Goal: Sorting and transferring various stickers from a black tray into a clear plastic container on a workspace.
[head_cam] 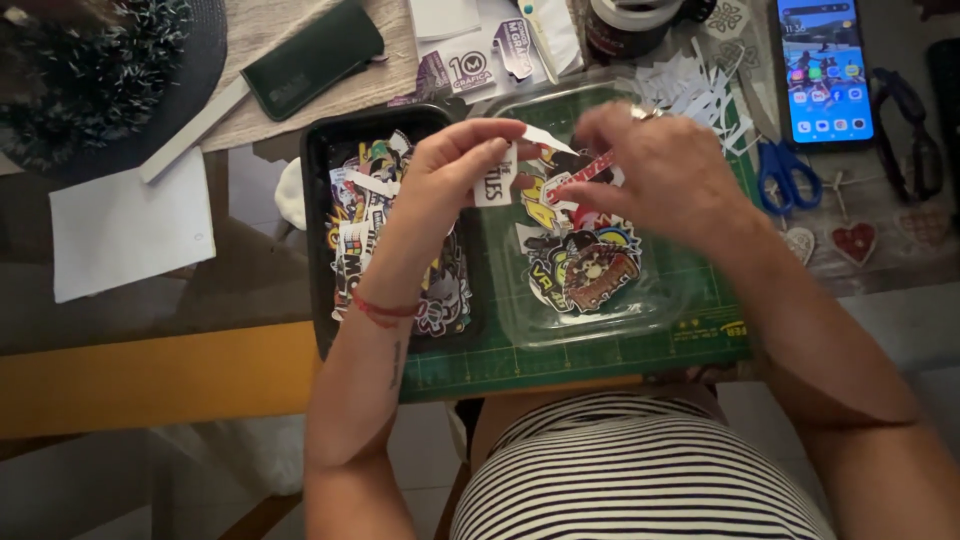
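Observation:
My left hand [452,165] pinches a small white sticker [497,178] with dark lettering by its top edge. My right hand [655,165], a ring on one finger, pinches the same sticker's white backing strip [545,138] from the right side. Both hands hover over a clear plastic lid [520,310] holding colourful stickers [585,265]. A black tray [318,240] full of stickers sits just left, under my left wrist. Both containers rest on a green cutting mat [600,350].
Blue-handled scissors [785,175] and white paper scraps [695,90] lie right of the mat. A lit smartphone [825,70] lies at the back right, with heart-shaped pieces [855,242] below it. A white sheet [125,230] and a dark case [312,58] lie to the left.

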